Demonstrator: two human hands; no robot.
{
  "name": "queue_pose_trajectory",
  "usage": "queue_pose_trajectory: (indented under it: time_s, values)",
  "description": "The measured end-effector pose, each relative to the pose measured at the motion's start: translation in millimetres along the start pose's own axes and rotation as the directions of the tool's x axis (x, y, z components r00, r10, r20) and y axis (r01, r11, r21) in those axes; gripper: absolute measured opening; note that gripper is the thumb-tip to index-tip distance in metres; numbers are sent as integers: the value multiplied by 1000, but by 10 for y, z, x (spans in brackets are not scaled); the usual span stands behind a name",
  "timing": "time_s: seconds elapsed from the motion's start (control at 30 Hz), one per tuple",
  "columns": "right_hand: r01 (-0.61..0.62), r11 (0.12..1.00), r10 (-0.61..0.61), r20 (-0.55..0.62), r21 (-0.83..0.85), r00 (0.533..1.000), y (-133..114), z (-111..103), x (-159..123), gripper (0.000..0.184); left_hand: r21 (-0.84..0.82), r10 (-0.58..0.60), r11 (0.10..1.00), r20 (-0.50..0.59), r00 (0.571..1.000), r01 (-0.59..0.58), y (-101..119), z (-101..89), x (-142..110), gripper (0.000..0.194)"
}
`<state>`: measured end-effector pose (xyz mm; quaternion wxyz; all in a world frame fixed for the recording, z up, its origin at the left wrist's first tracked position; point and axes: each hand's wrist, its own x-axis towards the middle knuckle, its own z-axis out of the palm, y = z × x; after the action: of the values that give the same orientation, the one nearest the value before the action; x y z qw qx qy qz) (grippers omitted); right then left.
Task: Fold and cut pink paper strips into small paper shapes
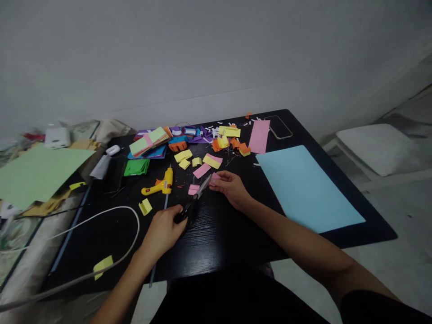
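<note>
My left hand point(164, 228) is closed round the black handles of a pair of scissors point(195, 202). The blades point up and to the right and reach a small piece of pink paper point(215, 178). That piece is pinched between the fingers of my right hand point(231, 188). Whether the blades are apart or together I cannot tell. Just left of the blades lies a folded pink slip point(193, 189). Beyond them rest a pink strip point(201, 170) and a pink and yellow strip point(212, 161). A yellow glue gun point(162, 183) lies to the left.
A large light blue sheet point(307, 189) covers the table's right side, near a phone point(278, 127) and a pink sheet point(259, 137). Paper stacks point(150, 141), green slips point(137, 167) and orange scraps point(221, 143) lie at the back. A white cable point(137, 216) loops across the left.
</note>
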<state>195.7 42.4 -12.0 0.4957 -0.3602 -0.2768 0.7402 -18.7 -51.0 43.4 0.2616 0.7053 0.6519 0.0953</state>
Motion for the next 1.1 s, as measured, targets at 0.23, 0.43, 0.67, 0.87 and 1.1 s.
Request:
queue_pose_trajectory:
  time_s: [0.23,0.43,0.67,0.87,1.1]
  values:
    - [-15,1000,15,-15,-10,1000,8,-2,6,36,-35,1,999,13,1000,-1,-3,22,-12,32]
    - [-16,1000,16,-45,-6,999,0,10,-4,41,28,-54,998,-60,997,56,-38,-16,19,39]
    - [22,1000,-22,-19,-1,1000,0,9,-9,38,285,-13,958,-102,995,42,-53,20,124,32]
    - [8,1000,-8,32,-2,999,-45,31,-45,21,354,0,935,-83,997,30,66,87,221,24]
    - [-7,1000,8,106,-10,994,-60,47,-58,11,368,23,930,-105,994,18,70,80,341,23]
